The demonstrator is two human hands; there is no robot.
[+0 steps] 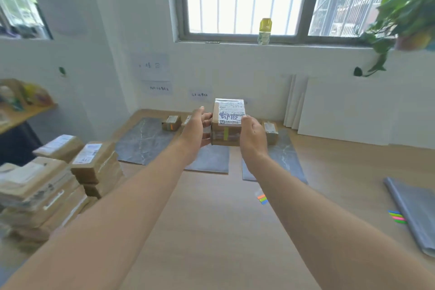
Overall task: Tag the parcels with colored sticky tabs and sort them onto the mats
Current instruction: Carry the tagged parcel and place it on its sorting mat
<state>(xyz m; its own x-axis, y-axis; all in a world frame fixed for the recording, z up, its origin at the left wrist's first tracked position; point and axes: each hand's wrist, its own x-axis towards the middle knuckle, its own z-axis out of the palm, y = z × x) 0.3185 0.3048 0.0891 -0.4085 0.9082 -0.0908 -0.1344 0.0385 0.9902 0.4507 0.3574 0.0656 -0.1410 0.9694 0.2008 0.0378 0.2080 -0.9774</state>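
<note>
Parcel [229, 122] up in the air at centre frame, clamped between left hand [196, 129] and right hand [253, 134], above the far end of the middle mat [209, 160]. Left fingers [207, 116] lie pressed against the box's left face, thumb raised. Right thumb sits on the top label, other right fingers hidden behind the box, so cannot tell.

Green tab [226, 135] stuck on the near face, between the two palms.

Risks, as judged:
- Side squeeze only, nothing seen under the box: could slip and drop.
- Palm brushing the tab could peel it.
- Landing spot tight: orange-tabbed parcel [171, 123] on left mat [146, 141], small parcel [270, 132] on right mat [284, 155], both near; could get knocked.
- Wrong mat for green: possible.
</note>
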